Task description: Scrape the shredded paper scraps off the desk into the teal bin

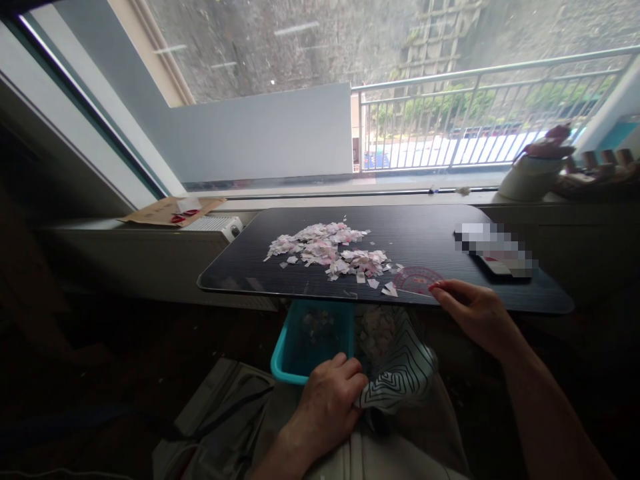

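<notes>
A clear protractor with red markings (417, 280) lies against the dark tabletop (425, 227), its right end pinched by my right hand (470, 310). Left of it spreads a loose heap of small white and pink paper scraps (320, 245), a few of them close to the protractor. Below the table edge, my left hand (333, 393) is closed on the rim of a patterned plastic bag (400, 380) with black lines. More scraps show inside the bag. The turquoise bin (281, 363), with scraps in its bottom, stands beside the bag; whether my fingers also grip its rim I cannot tell.
A partly blurred-out dark flat object (495, 260) lies at the table's right. Red-handled scissors (185, 215) rest on a brown envelope (155, 212) at the left, by a radiator (215, 228). A pale jar (533, 173) stands on the windowsill.
</notes>
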Demonstrator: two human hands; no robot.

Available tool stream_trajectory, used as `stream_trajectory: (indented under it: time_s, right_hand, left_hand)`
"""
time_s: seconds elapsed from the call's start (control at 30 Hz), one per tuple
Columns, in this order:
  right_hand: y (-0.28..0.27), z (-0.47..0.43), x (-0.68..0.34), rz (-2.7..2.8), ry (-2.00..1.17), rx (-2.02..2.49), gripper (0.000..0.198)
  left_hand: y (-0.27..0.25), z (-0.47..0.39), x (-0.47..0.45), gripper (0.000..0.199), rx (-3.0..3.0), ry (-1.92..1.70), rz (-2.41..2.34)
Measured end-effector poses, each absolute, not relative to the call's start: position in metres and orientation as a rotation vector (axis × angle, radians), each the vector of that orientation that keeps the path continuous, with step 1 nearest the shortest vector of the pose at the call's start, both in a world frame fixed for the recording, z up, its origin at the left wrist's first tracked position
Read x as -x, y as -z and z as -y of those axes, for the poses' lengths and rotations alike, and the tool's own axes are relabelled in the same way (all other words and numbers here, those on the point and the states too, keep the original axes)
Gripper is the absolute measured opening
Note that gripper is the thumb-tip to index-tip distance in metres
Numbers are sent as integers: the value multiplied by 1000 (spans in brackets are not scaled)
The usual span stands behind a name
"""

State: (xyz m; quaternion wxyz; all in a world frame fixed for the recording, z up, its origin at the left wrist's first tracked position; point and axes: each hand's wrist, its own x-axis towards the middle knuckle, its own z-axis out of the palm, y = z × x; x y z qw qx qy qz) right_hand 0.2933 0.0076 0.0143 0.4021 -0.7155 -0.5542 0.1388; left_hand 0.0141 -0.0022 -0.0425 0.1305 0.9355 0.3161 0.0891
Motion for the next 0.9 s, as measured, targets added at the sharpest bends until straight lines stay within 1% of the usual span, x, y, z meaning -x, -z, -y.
stream_trajectory:
  time_s: [0.2, 0.5, 0.9]
  right_hand:
    - [-15, -8, -297, 1393, -296, 1850, 28]
    - [-17, -27, -279, 1506, -329, 1804, 29]
    - [-22, -28, -282, 1522, -173, 1835, 29]
  left_hand:
    - [42, 2, -13, 8, -2721, -247, -914]
    - [41, 3, -13, 7, -2723, -257, -896]
    - [40, 2, -14, 7, -2731, -258, -898]
